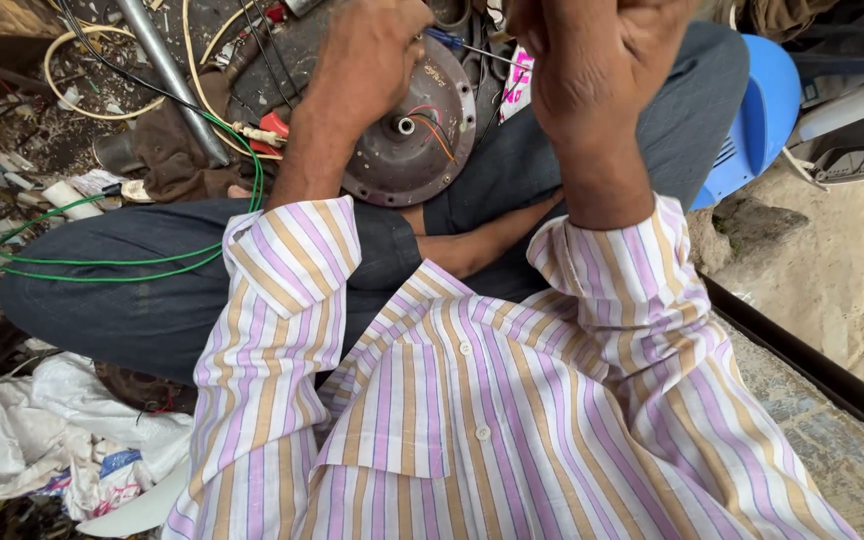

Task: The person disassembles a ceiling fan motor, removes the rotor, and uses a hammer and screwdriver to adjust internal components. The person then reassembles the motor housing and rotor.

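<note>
On the person's lap, the round metal motor housing (pixel 412 130) looks heavy, rigid and best gripped by its rim, where the left hand (pixel 372 55) rests with fingers curled over it, while the right hand (pixel 602 60) is closed nearby.

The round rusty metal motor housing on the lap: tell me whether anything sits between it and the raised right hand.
Nothing visible blocks it. The right hand is raised in open air above the lap, while the round rusty metal motor housing lies below and beside it, with only the left hand resting on its rim.
</note>
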